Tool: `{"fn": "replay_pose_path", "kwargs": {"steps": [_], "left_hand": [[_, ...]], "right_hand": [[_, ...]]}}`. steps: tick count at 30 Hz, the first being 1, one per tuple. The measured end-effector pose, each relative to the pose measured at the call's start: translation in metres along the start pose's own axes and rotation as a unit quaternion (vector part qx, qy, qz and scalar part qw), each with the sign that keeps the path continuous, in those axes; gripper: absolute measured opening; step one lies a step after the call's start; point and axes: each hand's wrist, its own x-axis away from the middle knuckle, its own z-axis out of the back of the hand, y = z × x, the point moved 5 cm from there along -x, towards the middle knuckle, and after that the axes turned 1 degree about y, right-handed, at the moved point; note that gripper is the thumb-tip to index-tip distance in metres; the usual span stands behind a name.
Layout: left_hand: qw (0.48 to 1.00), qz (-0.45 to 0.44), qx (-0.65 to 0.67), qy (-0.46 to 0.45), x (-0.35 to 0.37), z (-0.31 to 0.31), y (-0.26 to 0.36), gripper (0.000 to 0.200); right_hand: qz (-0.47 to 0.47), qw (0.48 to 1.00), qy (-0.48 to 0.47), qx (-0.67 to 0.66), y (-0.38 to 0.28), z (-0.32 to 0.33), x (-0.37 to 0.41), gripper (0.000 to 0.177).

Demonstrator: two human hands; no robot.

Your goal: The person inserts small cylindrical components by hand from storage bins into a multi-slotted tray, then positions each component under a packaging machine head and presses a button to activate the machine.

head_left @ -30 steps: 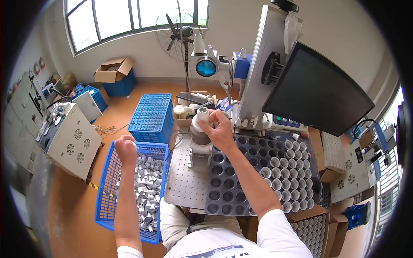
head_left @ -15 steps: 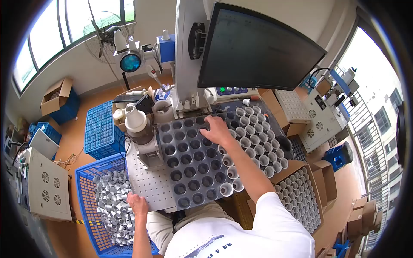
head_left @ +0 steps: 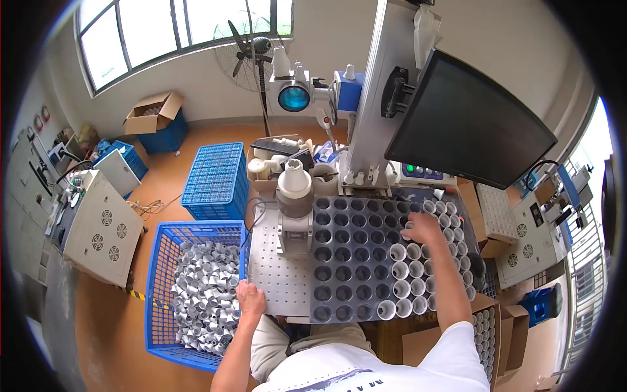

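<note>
My right hand (head_left: 424, 228) reaches over the dark tray (head_left: 349, 313), its fingers bent down around a white cup (head_left: 407, 234), partly hidden beneath them. More white cups (head_left: 417, 269) fill the tray's right side in rows, with open ends up. Round holes on its left side hold no cups. My left hand (head_left: 251, 300) is closed at the front left corner of the perforated plate (head_left: 281, 287), beside the basket's rim; what its fingers grip, if anything, is hidden. Many loose silver-grey cups (head_left: 206, 294) lie heaped in the blue basket (head_left: 157, 300).
A machine post (head_left: 369, 98) with a lens head (head_left: 294, 98) and a monitor (head_left: 470, 124) rise behind the tray. On the plate stands a fixture with a white cone (head_left: 294, 179). A cardboard box (head_left: 424, 343) with cups sits right, and a blue crate (head_left: 214, 176) at back left.
The view has swung left, so the scene sits further right. My right hand has moved from over the tray's bare holes to the edge of the cup rows. My left hand stays at the plate's corner.
</note>
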Motion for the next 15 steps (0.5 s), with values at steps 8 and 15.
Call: {"fn": "replay_pose_path", "kwargs": {"steps": [8, 15], "left_hand": [[0.998, 0.040, 0.035, -0.035, -0.006, 0.005, 0.002, 0.020], [0.996, 0.046, 0.069, -0.030, 0.002, -0.002, -0.009, 0.032]], "right_hand": [[0.100, 0.907, 0.058, -0.406, -0.094, -0.015, -0.011, 0.045], [0.105, 0.860, 0.187, -0.462, -0.123, -0.076, -0.023, 0.038]]}}
